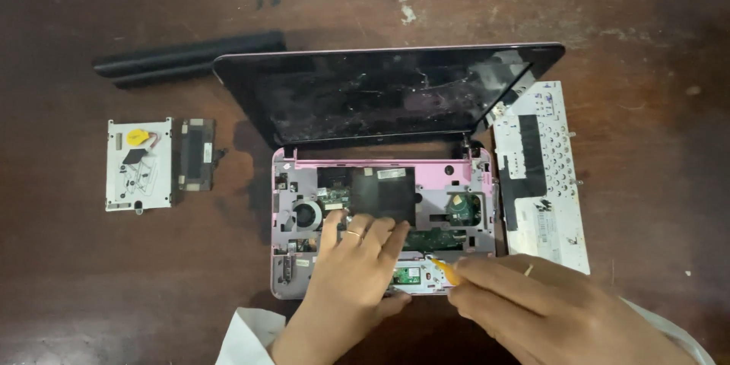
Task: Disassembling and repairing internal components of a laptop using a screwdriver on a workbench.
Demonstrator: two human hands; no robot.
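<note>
Dark scuffed wooden table (pixel 631 0); left hand (pixel 353 266) flat on pink laptop base (pixel 449 175); right hand (pixel 532 296) pinching yellow pick (pixel 445 270).

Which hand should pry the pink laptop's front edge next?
Probably the right hand: it already pinches the yellow pry tool at the laptop base's front edge. The left hand lies flat, steadying the base.

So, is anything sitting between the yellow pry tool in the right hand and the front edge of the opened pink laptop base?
Nothing visible does. The right hand holds the yellow pry tool with its tip at the front edge of the pink laptop base; the left hand rests flat beside it, not across it.
</note>
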